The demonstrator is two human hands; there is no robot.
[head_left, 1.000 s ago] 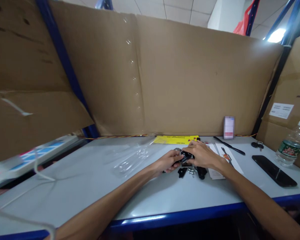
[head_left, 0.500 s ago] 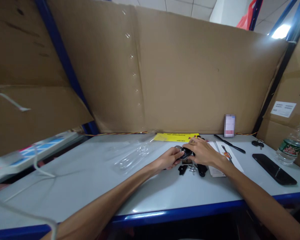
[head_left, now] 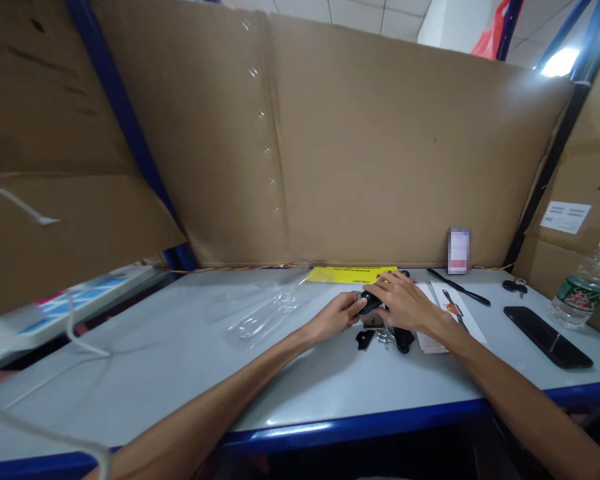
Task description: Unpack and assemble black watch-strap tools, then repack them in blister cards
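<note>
L hand + R hand both pinched shut on black part, held btwn them just above table. Vs 1 s ago: part sits slightly higher, grips unchanged, loose bits beneath unmoved; handling prob. still mid-step

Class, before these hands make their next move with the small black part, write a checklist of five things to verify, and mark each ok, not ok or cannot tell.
1. Left hand and right hand both grip the small black part: ok.
2. How the part sits between the fingers: cannot tell, they hide most of it.
3. Loose black pieces lie on the table close by the hands: ok.
4. Phone lies flat, apart from the right arm: ok.
5. Water bottle stands upright and capped at the table's right end: ok.
</note>
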